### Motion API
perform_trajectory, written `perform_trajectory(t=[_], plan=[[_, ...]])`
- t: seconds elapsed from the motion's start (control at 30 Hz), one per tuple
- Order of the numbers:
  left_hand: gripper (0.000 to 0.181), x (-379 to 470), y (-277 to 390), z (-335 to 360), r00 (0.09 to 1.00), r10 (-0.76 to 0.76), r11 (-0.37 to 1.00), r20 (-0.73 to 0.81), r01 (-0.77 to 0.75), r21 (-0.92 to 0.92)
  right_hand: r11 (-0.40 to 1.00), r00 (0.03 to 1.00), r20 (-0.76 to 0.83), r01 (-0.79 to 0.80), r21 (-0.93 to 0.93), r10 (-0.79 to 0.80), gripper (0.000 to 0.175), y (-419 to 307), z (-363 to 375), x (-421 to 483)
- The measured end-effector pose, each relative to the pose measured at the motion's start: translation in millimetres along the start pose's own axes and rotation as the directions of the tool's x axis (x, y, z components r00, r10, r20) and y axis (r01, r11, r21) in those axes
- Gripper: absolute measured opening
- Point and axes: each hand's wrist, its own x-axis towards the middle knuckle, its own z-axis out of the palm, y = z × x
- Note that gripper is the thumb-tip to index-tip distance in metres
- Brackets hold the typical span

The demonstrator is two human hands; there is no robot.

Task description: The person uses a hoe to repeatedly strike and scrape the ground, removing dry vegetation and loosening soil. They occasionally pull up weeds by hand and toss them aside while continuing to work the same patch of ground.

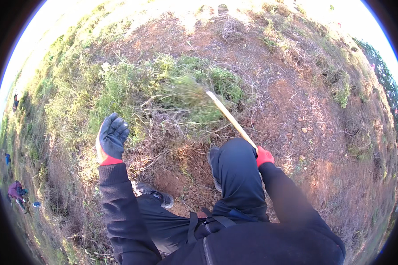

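My left hand (112,139), in a red glove with a dark coated palm, is raised at the left with its fingers curled; nothing shows in it. My right hand (264,156), also in a red glove, grips a pale wooden handle (231,118) beside my right knee. The handle slants up and left over cut or flattened green brush (189,89). Its far end meets blurred foliage, and any tool head there is hidden. Dry stems and roots (162,126) lie between my two hands.
My shoes (152,193) stand on reddish soil (172,182). Dense weeds (66,99) rise at the left, and bare earth with twigs (285,109) lies to the right. At the far left a person (17,192) bends over near a blue object (36,204); another person (16,102) is farther off.
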Motion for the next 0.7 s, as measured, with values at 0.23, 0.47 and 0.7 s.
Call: perform_trajectory(t=[0.23,0.47,0.7], plan=[[0.033,5.6,-7.9,-16.9,1.000,0.012,0.999,0.017,-0.011,-0.036,0.940,0.950,0.112,-0.307,0.151,0.292,0.069,81.5,63.2,-89.7],[0.028,21.3,-19.8,-10.5,1.000,0.002,1.000,-0.024,-0.003,-0.015,0.969,0.975,0.154,-0.188,0.159,0.163,0.071,24.8,-12.3,-51.3],[0.032,42.1,-25.7,-42.3,0.994,0.107,0.993,-0.001,-0.107,-0.047,0.983,0.999,-0.031,0.019,0.181,-0.014,0.069,-17.1,-93.2,-20.0]])
